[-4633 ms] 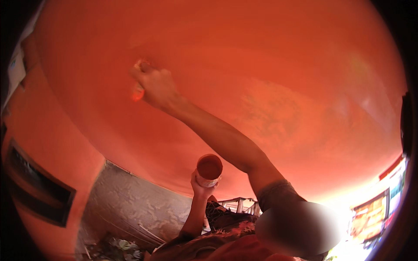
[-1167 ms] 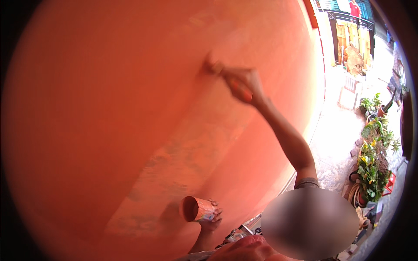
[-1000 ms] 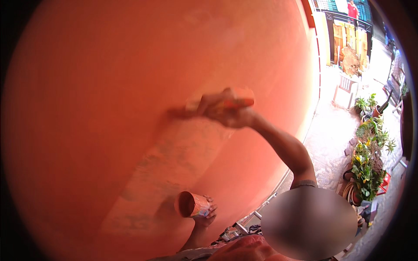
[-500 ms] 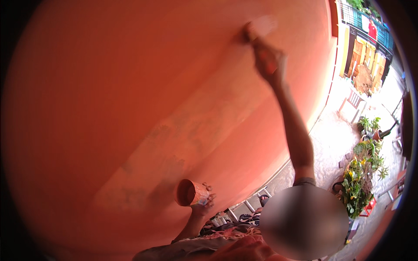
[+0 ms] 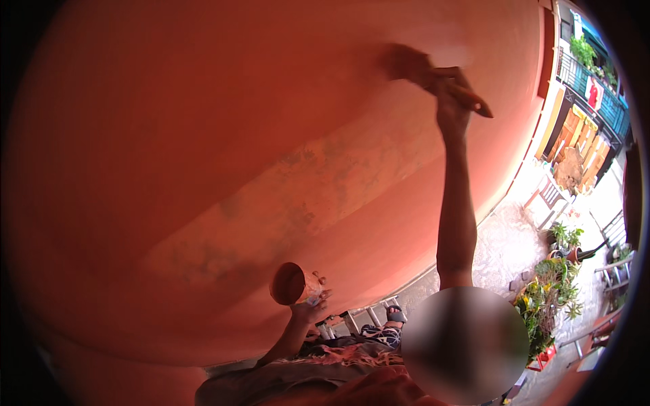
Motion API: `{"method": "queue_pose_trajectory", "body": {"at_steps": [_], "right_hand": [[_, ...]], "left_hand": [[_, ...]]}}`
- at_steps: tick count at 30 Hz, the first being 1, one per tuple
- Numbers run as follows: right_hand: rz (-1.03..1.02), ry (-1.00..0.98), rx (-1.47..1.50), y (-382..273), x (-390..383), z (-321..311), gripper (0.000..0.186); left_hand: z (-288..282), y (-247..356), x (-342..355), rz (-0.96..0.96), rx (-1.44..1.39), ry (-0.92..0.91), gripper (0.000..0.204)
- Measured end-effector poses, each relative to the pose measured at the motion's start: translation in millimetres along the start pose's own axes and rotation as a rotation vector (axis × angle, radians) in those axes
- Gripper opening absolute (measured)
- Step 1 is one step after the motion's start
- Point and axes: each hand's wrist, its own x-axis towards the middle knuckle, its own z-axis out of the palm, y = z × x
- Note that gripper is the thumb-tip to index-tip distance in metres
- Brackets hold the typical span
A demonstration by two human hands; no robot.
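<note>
In front of me stands a large orange-red wall (image 5: 149,122), crossed by a paler, blotchy diagonal band (image 5: 271,203). High up, my right hand (image 5: 453,98) is closed round a wide paintbrush (image 5: 409,64), its bristles at the wall just above that band; motion blurs them a little. The pointed end of its handle sticks out to the right of my fist. Lower down, my left hand (image 5: 313,308) grips an orange paint-smeared cup (image 5: 290,284) from its base and side. The cup is tilted, its mouth turned to the left; its contents cannot be made out.
Below me a metal ladder (image 5: 369,318) shows beside a sandalled foot (image 5: 395,314). On the right are potted plants (image 5: 548,291), a chair (image 5: 547,199), wooden boards (image 5: 575,149) and a teal railing (image 5: 602,95) on the paved yard. A blurred round patch covers the lower right.
My right hand has turned, so the brush handle now points right and the bristles show more. The whole view has shifted slightly. My left hand still holds the cup.
</note>
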Motion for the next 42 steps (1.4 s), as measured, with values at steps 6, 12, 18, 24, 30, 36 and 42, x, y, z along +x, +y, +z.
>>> {"method": "queue_pose_trajectory", "body": {"at_steps": [6,12,18,24,30,36,42], "right_hand": [[0.047,0.247,-0.121,26,47,-36,0.012],[-0.297,-0.244,-0.234,-101,-58,86,0.039],[-0.397,-0.577,0.334,-173,-128,151,0.015],[0.027,-0.039,0.045,-83,-67,72,0.016],[-0.069,0.196,-0.177,-80,-36,49,0.021],[-0.142,-0.191,-0.139,-234,-144,184,0.011],[-0.41,-0.623,0.379,-363,-217,299,0.053]], "left_hand": [[-15,-2,-22,0.077,-0.026,-0.025,0.071],[-21,-6,-30,0.093,0.018,0.005,0.062],[-33,0,-23,0.107,-0.049,-0.018,0.066],[-44,3,-54,0.226,-0.229,0.098,0.076],[-30,-3,-75,0.329,-0.08,0.044,0.065],[-26,-7,-122,0.447,-0.015,0.051,0.065],[-31,-10,-149,0.558,-0.034,-0.029,0.067]]}}
